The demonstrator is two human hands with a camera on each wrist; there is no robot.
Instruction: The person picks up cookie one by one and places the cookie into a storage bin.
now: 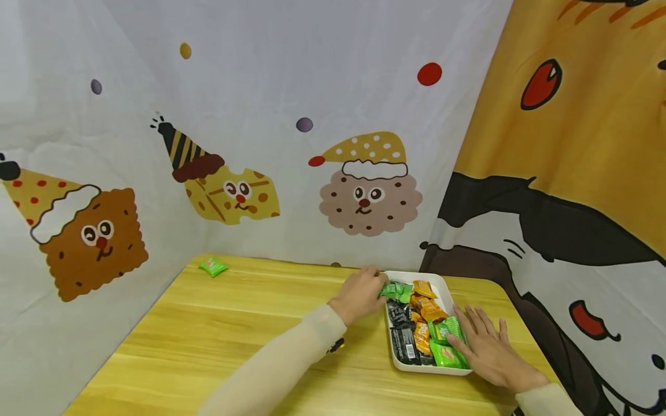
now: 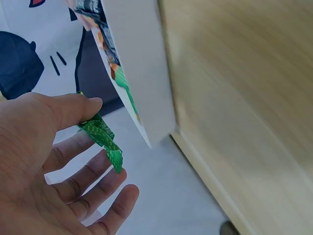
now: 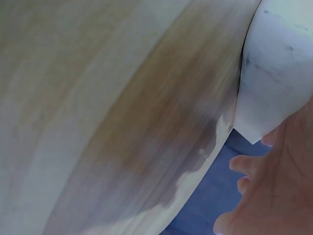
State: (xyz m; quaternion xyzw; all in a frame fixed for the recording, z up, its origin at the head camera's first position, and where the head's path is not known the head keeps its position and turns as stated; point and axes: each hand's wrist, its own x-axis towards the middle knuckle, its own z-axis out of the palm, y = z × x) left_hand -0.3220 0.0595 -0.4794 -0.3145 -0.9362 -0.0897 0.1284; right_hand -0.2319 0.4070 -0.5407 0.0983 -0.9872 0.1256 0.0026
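A white tray (image 1: 426, 368) full of small wrapped packets stands on the right half of the table. My left hand (image 1: 360, 296) is at its far left corner. In the left wrist view that hand pinches a green wrapped candy (image 2: 101, 136) between thumb and index finger, with the other fingers spread. The candy is just outside the tray wall (image 2: 142, 63). My right hand (image 1: 486, 349) lies along the tray's right side, fingers extended, the thumb over the near green packets (image 1: 448, 354). Only part of that hand shows in the right wrist view, beside the white tray side (image 3: 279, 63).
Inside the tray, black packets (image 1: 403, 342) lie on the left, orange packets (image 1: 429, 309) in the middle, and more green packets (image 1: 399, 290) at the far left. One green packet (image 1: 213, 266) lies alone at the wooden table's (image 1: 234, 323) far left corner. Printed cloth (image 1: 291, 75) hangs behind.
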